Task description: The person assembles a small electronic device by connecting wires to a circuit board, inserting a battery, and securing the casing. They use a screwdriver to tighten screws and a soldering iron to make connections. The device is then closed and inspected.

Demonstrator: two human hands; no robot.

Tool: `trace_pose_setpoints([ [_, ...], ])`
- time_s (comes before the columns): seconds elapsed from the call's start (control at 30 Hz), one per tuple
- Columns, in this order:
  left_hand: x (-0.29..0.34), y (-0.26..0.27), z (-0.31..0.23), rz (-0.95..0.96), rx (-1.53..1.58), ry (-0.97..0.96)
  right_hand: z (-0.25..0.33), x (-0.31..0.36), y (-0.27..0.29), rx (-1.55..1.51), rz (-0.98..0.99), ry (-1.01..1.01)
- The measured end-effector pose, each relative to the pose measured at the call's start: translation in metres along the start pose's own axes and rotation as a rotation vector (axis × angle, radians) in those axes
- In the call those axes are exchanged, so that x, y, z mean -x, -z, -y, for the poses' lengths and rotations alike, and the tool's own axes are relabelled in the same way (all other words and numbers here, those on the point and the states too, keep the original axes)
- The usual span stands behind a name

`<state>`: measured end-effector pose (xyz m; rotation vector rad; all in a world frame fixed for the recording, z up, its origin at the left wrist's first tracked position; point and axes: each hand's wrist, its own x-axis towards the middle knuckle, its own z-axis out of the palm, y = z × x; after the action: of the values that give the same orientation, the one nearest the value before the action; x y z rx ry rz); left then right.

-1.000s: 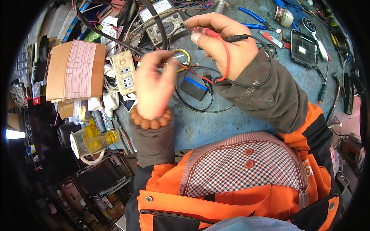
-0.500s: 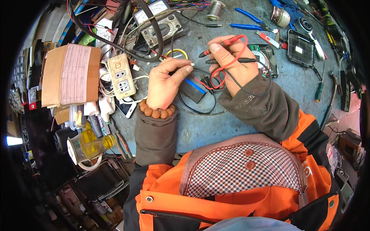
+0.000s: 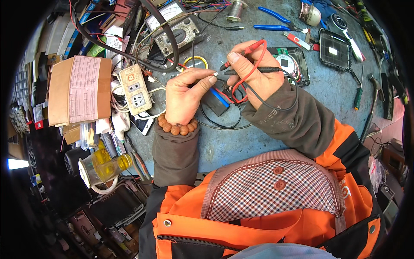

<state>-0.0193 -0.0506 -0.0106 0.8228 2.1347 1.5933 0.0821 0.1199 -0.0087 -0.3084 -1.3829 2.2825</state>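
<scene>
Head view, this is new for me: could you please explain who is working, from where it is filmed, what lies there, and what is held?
No machine is working here; these are a person's two bare hands. A wide fisheye camera on the person's head looks down, so straight edges appear bent. The left hand pinches a small white piece. The right hand holds a red probe and a black probe, their tips close to it. On the blue worktop lie a dial meter, a spool, blue-handled pliers and a green-handled screwdriver.
</scene>
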Motion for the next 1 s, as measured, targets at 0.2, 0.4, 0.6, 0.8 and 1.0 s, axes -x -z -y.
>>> trace_pose_setpoints([
  [0.2, 0.0008, 0.0000, 0.0004, -0.005, -0.010, -0.006, -0.0018, 0.0009, 0.0001, 0.008, -0.002, 0.012],
  [0.4, 0.0011, -0.0002, -0.0004, -0.008, -0.003, -0.013, -0.0012, 0.0002, 0.0004, 0.006, 0.006, 0.007],
  [0.6, 0.0010, 0.0003, 0.0016, -0.006, -0.011, -0.021, 0.0006, -0.0003, 0.0020, 0.026, 0.039, -0.013],
  [0.8, 0.0019, -0.0007, -0.0002, -0.008, -0.005, -0.047, 0.0034, -0.0004, 0.0046, 0.129, 0.095, -0.004],
  [1.0, 0.0001, 0.0008, -0.0016, 0.009, -0.016, -0.053, 0.0027, -0.0011, 0.0051, 0.125, 0.112, -0.037],
])
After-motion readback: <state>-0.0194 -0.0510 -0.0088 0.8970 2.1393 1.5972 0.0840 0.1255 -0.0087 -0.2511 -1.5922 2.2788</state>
